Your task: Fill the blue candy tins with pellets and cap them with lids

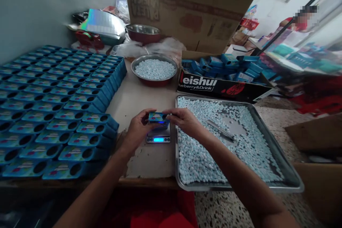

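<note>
A small blue printed box [157,117] is held between my two hands, over a small digital scale [158,139] with a lit blue display. Fingers and thumb of my left hand [139,124] close around its left side. My right hand [184,119] pinches the right end, near the box's dark round hole. Whether the box touches the scale's plate I cannot tell. Beneath my right forearm lies a metal tray [292,181] spread with pale blue and white pellets [197,156]. A metal scoop or tongs [220,130] rests on the pellets.
Rows of matching blue boxes [64,103] fill the table's left side. Behind the scale stand a bowl of pellets [154,69], another metal bowl [143,34] and a black carton [213,87] of blue boxes. A large cardboard box [184,10] rises at the back. Another person [301,21] is far right.
</note>
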A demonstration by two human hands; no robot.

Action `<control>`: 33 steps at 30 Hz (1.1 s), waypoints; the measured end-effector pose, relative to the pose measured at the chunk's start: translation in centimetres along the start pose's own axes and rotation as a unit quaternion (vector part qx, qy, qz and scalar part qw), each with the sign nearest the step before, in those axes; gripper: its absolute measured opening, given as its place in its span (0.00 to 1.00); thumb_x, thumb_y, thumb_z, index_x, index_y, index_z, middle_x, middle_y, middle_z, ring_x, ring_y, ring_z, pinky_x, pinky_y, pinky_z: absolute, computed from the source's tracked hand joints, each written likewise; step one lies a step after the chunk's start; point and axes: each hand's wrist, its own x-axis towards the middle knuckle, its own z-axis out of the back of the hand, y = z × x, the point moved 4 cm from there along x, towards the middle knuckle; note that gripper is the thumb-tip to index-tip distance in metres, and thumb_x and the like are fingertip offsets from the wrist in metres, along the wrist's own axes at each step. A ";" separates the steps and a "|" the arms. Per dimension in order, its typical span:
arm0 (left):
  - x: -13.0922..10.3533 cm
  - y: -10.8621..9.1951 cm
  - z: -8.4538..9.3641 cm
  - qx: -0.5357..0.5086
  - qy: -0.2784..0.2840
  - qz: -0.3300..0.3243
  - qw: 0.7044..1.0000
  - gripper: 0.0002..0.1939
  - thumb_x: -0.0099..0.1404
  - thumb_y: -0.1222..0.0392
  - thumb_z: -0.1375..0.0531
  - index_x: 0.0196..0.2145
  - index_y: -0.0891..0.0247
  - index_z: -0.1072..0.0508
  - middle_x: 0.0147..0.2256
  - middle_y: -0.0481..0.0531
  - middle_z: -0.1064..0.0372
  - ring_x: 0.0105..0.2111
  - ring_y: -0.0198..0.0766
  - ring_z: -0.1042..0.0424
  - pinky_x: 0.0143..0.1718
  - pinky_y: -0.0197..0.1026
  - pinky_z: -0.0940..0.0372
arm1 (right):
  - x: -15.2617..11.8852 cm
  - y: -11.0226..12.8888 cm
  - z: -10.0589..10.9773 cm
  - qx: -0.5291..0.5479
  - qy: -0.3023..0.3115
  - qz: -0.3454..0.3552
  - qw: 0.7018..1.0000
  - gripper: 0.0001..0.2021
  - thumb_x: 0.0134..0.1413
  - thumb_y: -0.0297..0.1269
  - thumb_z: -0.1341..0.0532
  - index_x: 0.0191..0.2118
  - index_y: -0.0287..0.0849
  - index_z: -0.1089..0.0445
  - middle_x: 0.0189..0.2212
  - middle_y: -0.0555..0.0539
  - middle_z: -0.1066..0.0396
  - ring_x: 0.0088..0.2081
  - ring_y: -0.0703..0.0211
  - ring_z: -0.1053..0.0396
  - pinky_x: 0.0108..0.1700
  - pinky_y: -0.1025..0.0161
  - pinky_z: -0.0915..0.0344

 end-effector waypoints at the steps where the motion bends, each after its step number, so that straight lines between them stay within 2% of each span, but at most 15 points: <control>1: -0.2 -0.3 0.3 0.011 -0.003 -0.009 1.000 0.33 0.53 0.55 0.28 0.56 0.58 0.29 0.51 0.56 0.26 0.50 0.47 0.25 0.51 0.48 0.29 | 0.0 0.0 0.3 0.004 -0.003 -0.007 1.000 0.11 0.57 0.39 0.36 0.44 0.46 0.19 0.26 0.51 0.29 0.29 0.62 0.37 0.34 0.63 0.42; 3: -0.7 -1.1 1.2 0.041 -0.017 -0.026 0.999 0.32 0.55 0.56 0.29 0.57 0.57 0.30 0.55 0.57 0.28 0.54 0.48 0.27 0.55 0.51 0.31 | -0.7 0.2 2.0 0.044 -0.039 -0.026 0.998 0.14 0.56 0.41 0.35 0.46 0.45 0.20 0.25 0.52 0.31 0.27 0.63 0.39 0.32 0.64 0.43; 6: -1.6 -2.6 2.8 0.063 -0.069 -0.045 0.995 0.25 0.58 0.55 0.31 0.53 0.58 0.27 0.52 0.57 0.27 0.55 0.47 0.28 0.56 0.52 0.32 | -3.2 -0.3 6.7 0.109 -0.170 -0.043 0.978 0.16 0.55 0.44 0.34 0.49 0.46 0.21 0.25 0.53 0.32 0.24 0.65 0.42 0.28 0.65 0.46; 8: -2.1 -3.7 4.0 0.061 -0.117 -0.054 0.990 0.20 0.60 0.54 0.31 0.49 0.58 0.26 0.50 0.56 0.26 0.52 0.46 0.27 0.55 0.51 0.31 | -5.5 -1.6 9.8 0.083 -0.242 -0.063 0.965 0.15 0.53 0.44 0.33 0.46 0.47 0.21 0.26 0.52 0.30 0.25 0.65 0.40 0.29 0.65 0.45; 9: -2.3 -4.2 4.5 0.062 -0.139 -0.058 0.987 0.17 0.60 0.54 0.32 0.47 0.58 0.25 0.49 0.55 0.26 0.51 0.46 0.27 0.54 0.51 0.30 | -6.5 -2.5 11.0 0.040 -0.248 -0.084 0.964 0.14 0.51 0.44 0.32 0.43 0.47 0.20 0.26 0.51 0.29 0.27 0.63 0.38 0.30 0.64 0.43; 12: -3.0 -6.0 5.4 0.073 -0.176 -0.084 0.978 0.13 0.61 0.55 0.32 0.44 0.57 0.25 0.47 0.52 0.25 0.50 0.45 0.26 0.53 0.51 0.29 | -8.6 -5.6 12.6 -0.139 -0.176 -0.136 0.965 0.12 0.49 0.48 0.31 0.36 0.47 0.18 0.31 0.47 0.22 0.35 0.54 0.29 0.39 0.59 0.37; 14: -3.5 -7.2 5.8 0.080 -0.183 -0.104 0.974 0.13 0.61 0.56 0.32 0.44 0.58 0.25 0.46 0.50 0.25 0.50 0.44 0.27 0.55 0.51 0.30 | -9.2 -7.2 12.7 -0.253 -0.155 -0.146 0.944 0.14 0.51 0.52 0.32 0.34 0.49 0.18 0.34 0.46 0.20 0.38 0.48 0.26 0.43 0.55 0.36; 16: -4.0 -8.1 6.0 0.092 -0.187 -0.114 0.971 0.13 0.61 0.56 0.32 0.44 0.60 0.24 0.44 0.50 0.25 0.49 0.44 0.26 0.56 0.51 0.31 | -9.2 -8.0 12.5 -0.337 -0.193 -0.135 0.912 0.16 0.52 0.55 0.33 0.34 0.49 0.18 0.33 0.45 0.20 0.38 0.46 0.26 0.44 0.53 0.36; 18: -4.4 -8.7 6.1 0.103 -0.191 -0.116 0.969 0.14 0.61 0.56 0.32 0.43 0.63 0.24 0.42 0.50 0.24 0.47 0.43 0.26 0.55 0.52 0.31 | -8.9 -8.1 11.8 -0.368 -0.243 -0.095 0.892 0.17 0.52 0.57 0.34 0.34 0.48 0.18 0.32 0.45 0.20 0.37 0.46 0.25 0.44 0.53 0.37; 20: -4.5 -9.1 6.0 0.109 -0.202 -0.127 0.965 0.13 0.61 0.56 0.32 0.42 0.65 0.23 0.41 0.51 0.24 0.45 0.43 0.25 0.55 0.53 0.31 | -8.6 -7.9 10.6 -0.366 -0.272 -0.030 0.890 0.18 0.55 0.57 0.36 0.34 0.48 0.19 0.32 0.46 0.20 0.37 0.48 0.26 0.46 0.54 0.38; 22: -4.5 -9.3 5.8 0.117 -0.221 -0.142 0.958 0.12 0.61 0.56 0.32 0.40 0.64 0.23 0.40 0.52 0.24 0.43 0.42 0.24 0.53 0.53 0.30 | -8.5 -7.7 9.4 -0.385 -0.272 0.023 0.882 0.18 0.59 0.56 0.38 0.34 0.47 0.21 0.33 0.47 0.20 0.38 0.50 0.27 0.49 0.53 0.40; 25: -4.0 -9.6 5.2 0.170 -0.228 -0.164 0.945 0.08 0.61 0.57 0.33 0.39 0.61 0.23 0.38 0.51 0.23 0.41 0.42 0.24 0.51 0.51 0.29 | -8.6 -7.6 8.2 -0.457 -0.250 0.052 0.852 0.17 0.63 0.54 0.41 0.35 0.47 0.22 0.34 0.48 0.20 0.41 0.48 0.29 0.52 0.51 0.45; 29: -2.4 -10.7 3.1 0.299 -0.147 -0.238 0.913 0.09 0.63 0.60 0.34 0.42 0.62 0.23 0.42 0.51 0.23 0.45 0.42 0.25 0.54 0.48 0.32 | -9.0 -7.4 8.1 -0.491 -0.243 0.059 0.834 0.17 0.66 0.52 0.43 0.38 0.47 0.23 0.36 0.46 0.20 0.42 0.47 0.31 0.50 0.52 0.46; 31: -1.4 -10.7 1.3 0.379 -0.071 -0.266 0.884 0.16 0.61 0.60 0.32 0.47 0.62 0.25 0.47 0.52 0.25 0.50 0.43 0.27 0.56 0.48 0.35 | -9.1 -7.2 8.3 -0.493 -0.244 0.065 0.833 0.17 0.66 0.52 0.43 0.40 0.47 0.23 0.37 0.46 0.21 0.43 0.47 0.31 0.50 0.52 0.46; 33: -0.5 -9.9 -0.9 0.458 0.018 -0.271 0.846 0.27 0.58 0.59 0.30 0.54 0.63 0.30 0.53 0.56 0.28 0.55 0.47 0.31 0.59 0.50 0.38 | -9.2 -7.1 8.5 -0.492 -0.243 0.070 0.833 0.17 0.67 0.52 0.44 0.42 0.47 0.23 0.37 0.46 0.21 0.43 0.47 0.31 0.50 0.52 0.46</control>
